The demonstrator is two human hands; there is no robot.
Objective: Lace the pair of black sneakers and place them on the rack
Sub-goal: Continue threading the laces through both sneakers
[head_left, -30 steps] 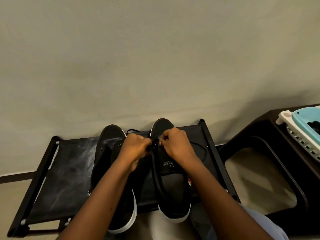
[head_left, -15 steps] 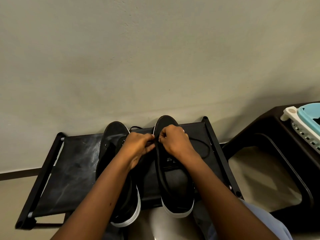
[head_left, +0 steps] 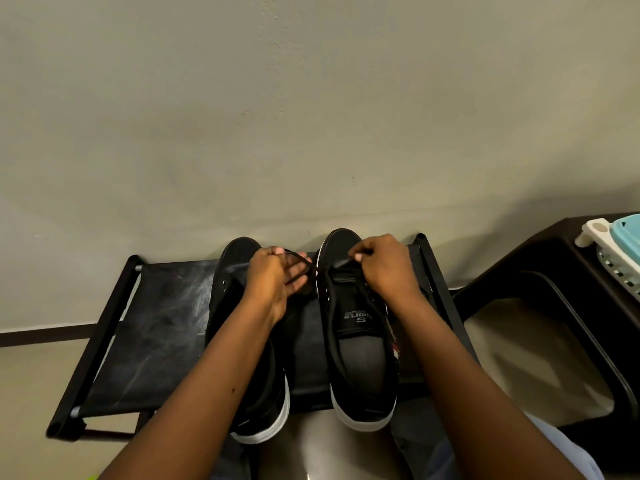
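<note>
Forearms reach up from the bottom edge of the frame toward the centre, where both hands work at the toe end of the right sneaker. The left hand sits palm partly turned up, its fingers curled with the black lace held between thumb and forefinger. The right hand is knuckles-up, its fingertips pinching the other lace end over the shoe's front eyelets. Both sneakers lie side by side, toes toward the wall, on the black rack in the lower middle. The left sneaker is largely hidden under the left forearm. At the right edge, a white and blue basket on a dark stool is cut off.
</note>
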